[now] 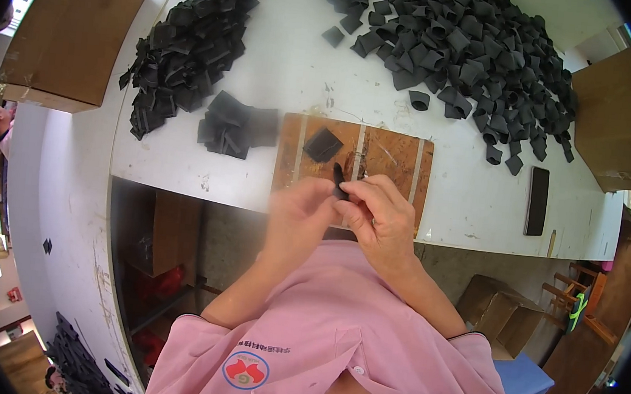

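Between my two hands is a small black fabric piece point(338, 178), pinched narrow and held up over the near part of a brown wooden board point(403, 154). My right hand point(383, 217) grips it between thumb and fingers. Curled at its other side is my left hand point(300, 209), somewhat blurred, with fingertips pressed against the same piece. A flat black square piece point(323, 145) lies on the board just beyond my hands. Left of the board, a small stack of black pieces point(233, 124) rests on the white table point(291, 50).
A long heap of flat black pieces point(193, 45) lies at the far left, and a larger heap of black fabric loops point(459, 47) at the far right. Cardboard boxes point(77, 30) flank the table. A dark phone-shaped slab point(537, 202) lies at right. Below stands an opened carton point(498, 309).
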`<state>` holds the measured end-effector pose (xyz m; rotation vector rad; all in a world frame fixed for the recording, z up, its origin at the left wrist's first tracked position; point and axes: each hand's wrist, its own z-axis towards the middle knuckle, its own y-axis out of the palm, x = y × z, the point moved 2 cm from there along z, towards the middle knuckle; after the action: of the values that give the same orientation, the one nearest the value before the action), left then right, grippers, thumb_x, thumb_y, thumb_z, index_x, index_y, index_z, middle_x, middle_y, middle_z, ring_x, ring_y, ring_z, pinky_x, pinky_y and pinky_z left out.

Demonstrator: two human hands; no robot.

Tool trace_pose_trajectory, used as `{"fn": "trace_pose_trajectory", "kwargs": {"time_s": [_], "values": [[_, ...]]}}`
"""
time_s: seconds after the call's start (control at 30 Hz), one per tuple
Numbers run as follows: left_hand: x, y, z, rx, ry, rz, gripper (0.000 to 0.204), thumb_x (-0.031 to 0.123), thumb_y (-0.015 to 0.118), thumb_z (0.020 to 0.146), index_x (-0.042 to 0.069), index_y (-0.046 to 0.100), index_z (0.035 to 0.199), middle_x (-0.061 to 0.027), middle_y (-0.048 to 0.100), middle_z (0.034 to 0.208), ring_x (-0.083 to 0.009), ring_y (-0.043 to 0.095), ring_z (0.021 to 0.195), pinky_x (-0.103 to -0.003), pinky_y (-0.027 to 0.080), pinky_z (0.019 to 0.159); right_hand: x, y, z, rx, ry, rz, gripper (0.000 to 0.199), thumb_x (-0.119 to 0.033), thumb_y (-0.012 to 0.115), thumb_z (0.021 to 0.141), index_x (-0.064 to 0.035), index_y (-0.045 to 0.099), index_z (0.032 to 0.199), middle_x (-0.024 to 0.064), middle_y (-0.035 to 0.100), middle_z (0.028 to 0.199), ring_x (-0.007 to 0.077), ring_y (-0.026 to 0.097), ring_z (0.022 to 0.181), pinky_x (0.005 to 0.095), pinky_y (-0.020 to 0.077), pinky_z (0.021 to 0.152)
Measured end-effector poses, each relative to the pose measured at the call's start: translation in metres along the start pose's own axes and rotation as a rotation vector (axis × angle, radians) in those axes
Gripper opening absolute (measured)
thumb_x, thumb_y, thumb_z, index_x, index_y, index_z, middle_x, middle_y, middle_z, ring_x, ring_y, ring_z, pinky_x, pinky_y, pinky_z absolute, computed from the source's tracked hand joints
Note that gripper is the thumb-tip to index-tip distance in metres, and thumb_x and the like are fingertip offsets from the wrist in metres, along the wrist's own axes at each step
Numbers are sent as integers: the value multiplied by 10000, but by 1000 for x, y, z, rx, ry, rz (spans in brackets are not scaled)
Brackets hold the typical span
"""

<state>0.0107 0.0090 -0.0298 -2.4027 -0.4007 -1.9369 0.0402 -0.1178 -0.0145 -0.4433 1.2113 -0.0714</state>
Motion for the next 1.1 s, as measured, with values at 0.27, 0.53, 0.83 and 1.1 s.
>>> {"fn": "trace_pose_trajectory", "kwargs": {"time_s": [0.27, 0.53, 0.83, 1.1], "values": [[-2, 15, 3, 253, 412, 555, 56, -44, 542, 778, -34, 555, 832, -44, 596, 701, -31, 535, 554, -173, 409, 416, 9, 13, 4, 58, -364, -563, 245, -12, 599, 578, 14, 533, 812, 88, 449, 711, 228, 511, 652, 325, 449, 507], [6, 4, 8, -254, -269, -811, 160, -46, 524, 760, 3, 506, 911, -10, 530, 720, 12, 337, 460, -152, 235, 373, 21, -3, 4, 119, 218, 288, 62, 2, 628, 705, 26, 591, 749, 21, 528, 660, 65, 462, 495, 191, 355, 449], [27, 14, 0, 143, 169, -25, 128, -77, 523, 753, -38, 545, 873, -64, 586, 707, -17, 418, 422, -161, 299, 360, 9, -4, 5, -245, 741, 1269, 167, -195, 542, 847, -53, 538, 759, -56, 455, 647, 41, 388, 578, 183, 318, 516], [42, 1, 23, -494, -348, -1298, 189, 15, 396, 862, -39, 442, 1037, -189, 580, 838, -33, 310, 304, -181, 247, 302, -13, -22, 64, -437, 452, 869, 252, -241, 489, 895, -49, 514, 734, -70, 436, 630, 6, 339, 573, 166, 268, 486]]}}
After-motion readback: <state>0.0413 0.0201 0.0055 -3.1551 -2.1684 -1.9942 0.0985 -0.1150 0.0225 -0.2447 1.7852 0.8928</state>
